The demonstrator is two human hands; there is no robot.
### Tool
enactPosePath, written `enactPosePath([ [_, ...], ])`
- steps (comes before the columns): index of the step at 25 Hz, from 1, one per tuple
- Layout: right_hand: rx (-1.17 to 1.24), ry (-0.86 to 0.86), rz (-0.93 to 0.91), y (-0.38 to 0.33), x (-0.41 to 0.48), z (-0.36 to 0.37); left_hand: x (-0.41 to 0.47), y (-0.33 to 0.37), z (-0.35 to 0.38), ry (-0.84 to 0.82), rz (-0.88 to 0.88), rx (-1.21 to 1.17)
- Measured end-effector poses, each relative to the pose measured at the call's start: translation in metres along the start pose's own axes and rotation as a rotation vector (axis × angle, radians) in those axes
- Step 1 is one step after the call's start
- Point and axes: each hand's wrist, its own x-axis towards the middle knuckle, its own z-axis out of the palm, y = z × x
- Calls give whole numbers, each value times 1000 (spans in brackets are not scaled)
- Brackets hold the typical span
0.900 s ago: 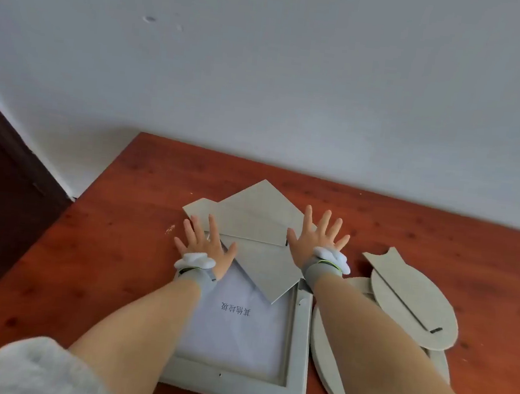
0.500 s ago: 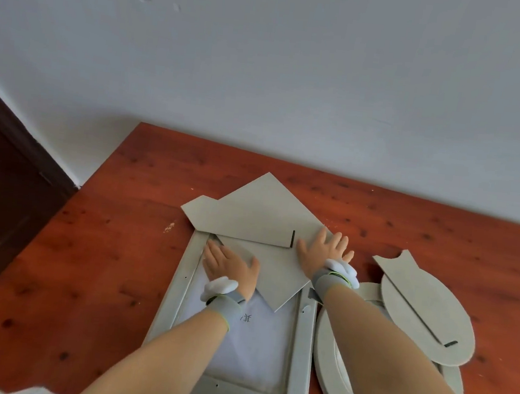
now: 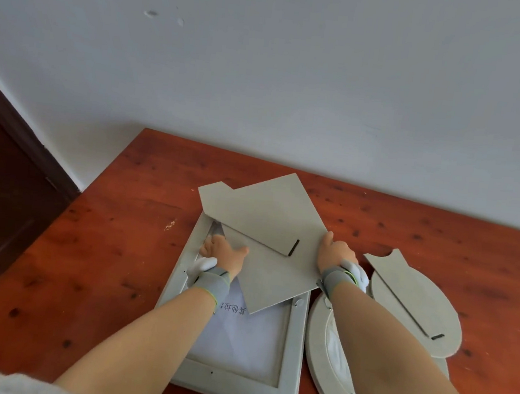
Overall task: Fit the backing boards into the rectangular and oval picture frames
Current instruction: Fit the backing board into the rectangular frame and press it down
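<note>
Grey backing board (image 3: 274, 262) lies skewed across the rectangular frame (image 3: 296, 345), one corner over the paper. My left hand (image 3: 222, 252) presses flat on it; my right hand (image 3: 334, 252) grips its edge. Forced down crooked, it could jam or buckle.

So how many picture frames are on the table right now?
2. The rectangular frame lies face down under both arms, its backing board askew over its far end. The oval frame lies just to its right, partly hidden by the right arm.
</note>
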Motion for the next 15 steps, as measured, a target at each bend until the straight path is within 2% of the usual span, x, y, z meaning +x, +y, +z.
enactPosePath([
  [3,113,0,42,0,-12,-9,-12,13,-9,-16,43,-398],
  [6,256,3,77,-2,-28,-9,-29,16,-11,-33,38,-482],
  [8,339,1,109,-5,-36,-12,-37,9,-13,-122,-60,-572],
  [11,325,-56,137,-4,-41,-12,-46,0,-26,-340,-270,-871],
  [13,333,-96,136,0,-47,-9,-47,0,-26,-381,-278,-1050],
  [15,404,-139,119,4,-51,-5,-52,7,-29,-351,-261,-1187],
])
